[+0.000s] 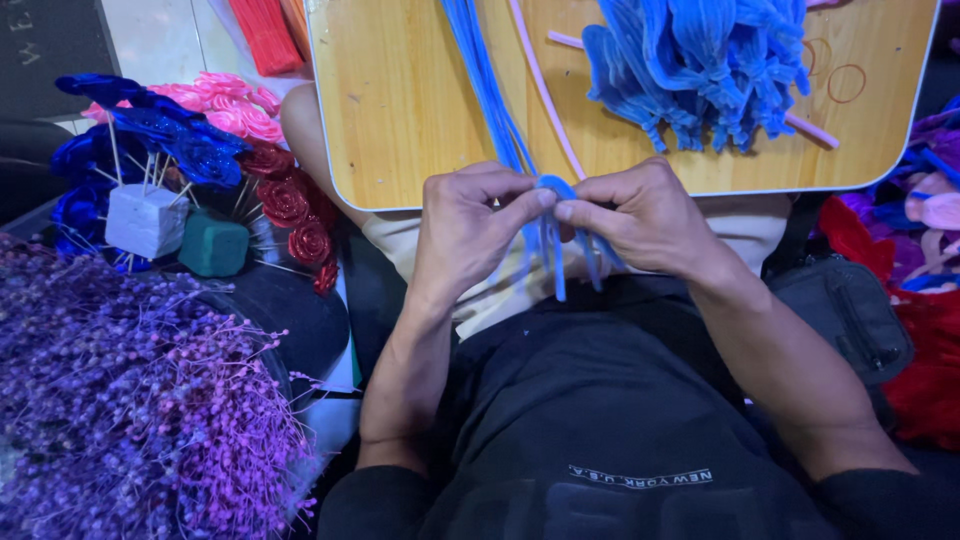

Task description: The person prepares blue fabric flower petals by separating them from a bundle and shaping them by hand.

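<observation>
My left hand (465, 225) and my right hand (640, 215) meet just below the near edge of a small wooden table (400, 110). Together their fingertips pinch a bent blue pipe cleaner (553, 235), whose loop sits between the thumbs and whose ends hang down over my lap. More long blue pipe cleaners (480, 70) run from the table top down to my left hand. A heap of folded blue pipe cleaner pieces (700, 65) lies on the table's far right.
A pink pipe cleaner (545, 90) lies across the table. Left of me stand glittery blue, pink and red artificial roses (210, 130) stuck in white and green foam blocks (175, 230), with purple dried flowers (140, 400) below. Red and purple material (920, 330) lies at right.
</observation>
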